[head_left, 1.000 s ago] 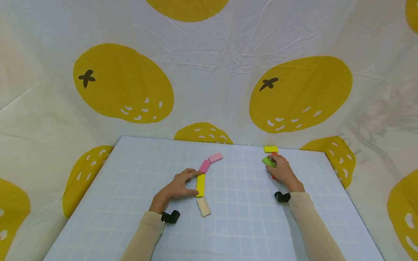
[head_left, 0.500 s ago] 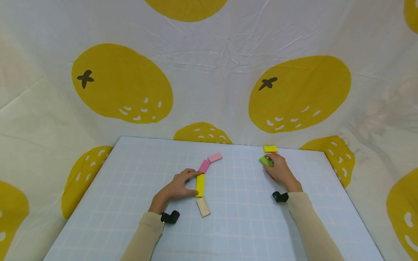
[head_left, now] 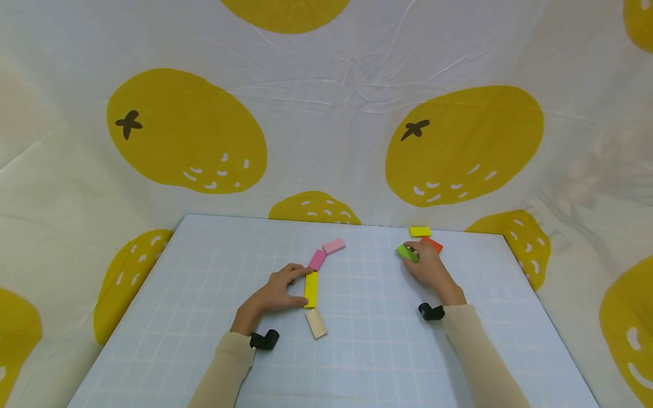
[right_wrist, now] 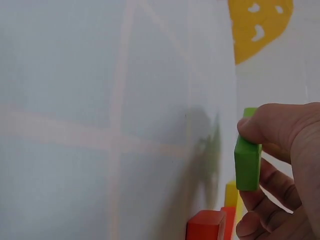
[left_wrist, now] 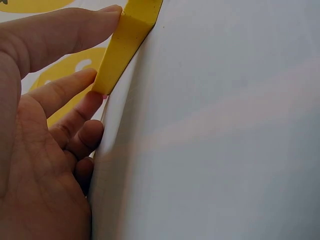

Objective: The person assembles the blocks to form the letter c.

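Observation:
In the head view my left hand (head_left: pixel 280 289) spans a long yellow block (head_left: pixel 311 289), thumb at its near end and index finger at its far end. The left wrist view shows the thumb and fingertips against that yellow block (left_wrist: pixel 122 50). Over to the right, my right hand (head_left: pixel 431 269) pinches a green block (head_left: pixel 406 253). Up close, the green block (right_wrist: pixel 248 165) is between thumb and fingers, above the table surface with its shadow beside it. Behind the hand lies a red block (head_left: pixel 432 245); a nearer red block (right_wrist: pixel 206 225) shows in the right wrist view.
A dark pink block (head_left: pixel 317 260) and a light pink block (head_left: pixel 334 246) continue the curved row beyond the yellow one. At its near end lies a bare wooden block (head_left: pixel 316 324). Another yellow block (head_left: pixel 420 232) sits by the table's (head_left: pixel 229 255) back edge.
My right hand has moved left with the green block, away from the red blocks, baring more of the far red one. The left hand stays at the yellow block.

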{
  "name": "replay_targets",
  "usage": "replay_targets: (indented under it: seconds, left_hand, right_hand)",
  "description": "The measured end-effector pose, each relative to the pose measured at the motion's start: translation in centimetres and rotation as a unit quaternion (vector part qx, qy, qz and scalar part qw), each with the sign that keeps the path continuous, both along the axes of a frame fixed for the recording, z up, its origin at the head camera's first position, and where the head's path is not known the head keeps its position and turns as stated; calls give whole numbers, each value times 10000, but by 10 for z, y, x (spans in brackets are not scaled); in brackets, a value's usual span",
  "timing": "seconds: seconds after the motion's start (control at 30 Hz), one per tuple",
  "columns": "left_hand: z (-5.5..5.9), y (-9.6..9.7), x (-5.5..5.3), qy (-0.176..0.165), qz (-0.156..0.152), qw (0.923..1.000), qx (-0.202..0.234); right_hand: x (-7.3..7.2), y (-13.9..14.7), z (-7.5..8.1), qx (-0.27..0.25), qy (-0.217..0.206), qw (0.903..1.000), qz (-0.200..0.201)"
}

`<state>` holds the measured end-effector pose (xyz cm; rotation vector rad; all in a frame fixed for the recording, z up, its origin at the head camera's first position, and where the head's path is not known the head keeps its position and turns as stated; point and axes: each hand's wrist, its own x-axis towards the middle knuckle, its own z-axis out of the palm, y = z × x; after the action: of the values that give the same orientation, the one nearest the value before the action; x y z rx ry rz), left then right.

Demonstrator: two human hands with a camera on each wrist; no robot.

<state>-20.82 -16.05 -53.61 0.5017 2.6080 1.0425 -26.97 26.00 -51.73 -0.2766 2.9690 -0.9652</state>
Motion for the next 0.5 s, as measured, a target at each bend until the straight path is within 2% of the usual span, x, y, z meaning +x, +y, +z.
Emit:
replay_targets:
  seconds: [0.5]
  left_hand:
    - [0, -1, -1, 25, -61, 10000, -21]
  right_hand:
    - [24, -24, 3, 8, -88, 9999, -121]
